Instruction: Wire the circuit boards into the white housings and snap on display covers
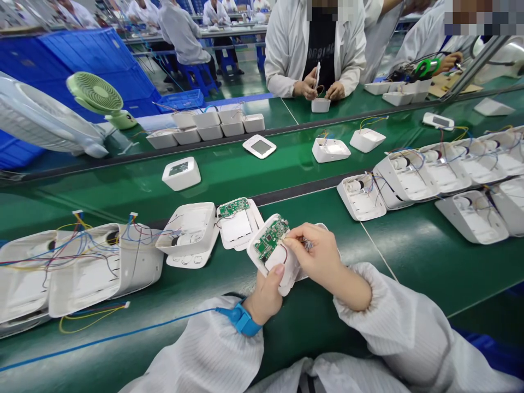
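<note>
My left hand (268,295) grips a white plastic cover (290,271) from below, thumb on its near edge. A green circuit board (271,240) lies in the cover's upper part, tilted toward me. My right hand (317,256) pinches at the board's right edge, where a thin dark red wire (285,254) runs; the wire's tip is hidden by the fingers. Behind the right hand part of another white piece (322,226) shows. Left of the held cover, a second white cover with a board (239,224) lies on the bench, next to an open white housing (190,226).
Large white housings with loose wires stand at left (88,273) and in a row at right (426,169). A conveyor belt (229,174) beyond carries several white units. A co-worker (317,54) handles a unit across it. A blue wrist-strap cord (123,335) crosses the bench at left.
</note>
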### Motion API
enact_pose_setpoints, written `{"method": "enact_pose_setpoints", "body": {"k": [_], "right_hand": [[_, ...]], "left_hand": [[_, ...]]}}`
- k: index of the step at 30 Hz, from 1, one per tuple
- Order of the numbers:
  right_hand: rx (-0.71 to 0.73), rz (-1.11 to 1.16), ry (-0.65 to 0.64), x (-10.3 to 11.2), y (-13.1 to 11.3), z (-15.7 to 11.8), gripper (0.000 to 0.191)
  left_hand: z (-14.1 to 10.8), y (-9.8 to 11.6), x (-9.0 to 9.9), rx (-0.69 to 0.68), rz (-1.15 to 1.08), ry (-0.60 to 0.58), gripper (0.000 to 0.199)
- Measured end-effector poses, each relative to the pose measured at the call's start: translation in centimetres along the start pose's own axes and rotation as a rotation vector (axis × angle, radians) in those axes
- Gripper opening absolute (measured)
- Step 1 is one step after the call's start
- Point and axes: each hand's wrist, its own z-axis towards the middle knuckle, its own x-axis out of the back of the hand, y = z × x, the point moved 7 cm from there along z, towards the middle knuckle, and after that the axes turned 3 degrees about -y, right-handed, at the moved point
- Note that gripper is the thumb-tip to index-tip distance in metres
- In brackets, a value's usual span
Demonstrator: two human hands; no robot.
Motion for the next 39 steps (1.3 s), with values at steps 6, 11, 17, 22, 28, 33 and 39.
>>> {"method": "enact_pose_setpoints", "body": {"k": [6,11,17,22,28,33,39], "right_hand": [[0.002,-0.088,-0.226,0.5,0.2,0.7,0.009],[-0.034,-0.140,-0.283,1.9,1.7,7.1,0.016],[-0.310,-0.300,-0.449,-5.9,9.1,19.6,0.027],[-0.437,-0.462,-0.330,-11.9,12.9,27.6,0.058],[-0.584,-0.477,-0.156,-15.7,15.4,30.0,0.069],[-0.463,-0.222,-0.130,-15.7,15.5,28.3,0.071],[-0.326,0.111,-0.312,-14.0,11.9,25.8,0.051]], "left_hand": [[-0.1,-0.3,0.3,0.039,-0.096,0.006,0.064],[-0.1,2.5,-1.6,-0.126,-0.027,-0.126,0.062],[-0.3,6.3,-4.7,-0.453,0.023,-0.382,0.075],[-0.2,6.8,-4.6,-0.512,-0.015,-0.364,0.075],[0.4,7.7,-3.8,-0.472,-0.120,-0.282,0.074],[0.6,6.8,-3.8,-0.400,-0.084,-0.261,0.079],[0.5,6.1,-4.0,-0.362,-0.060,-0.247,0.080]]}}
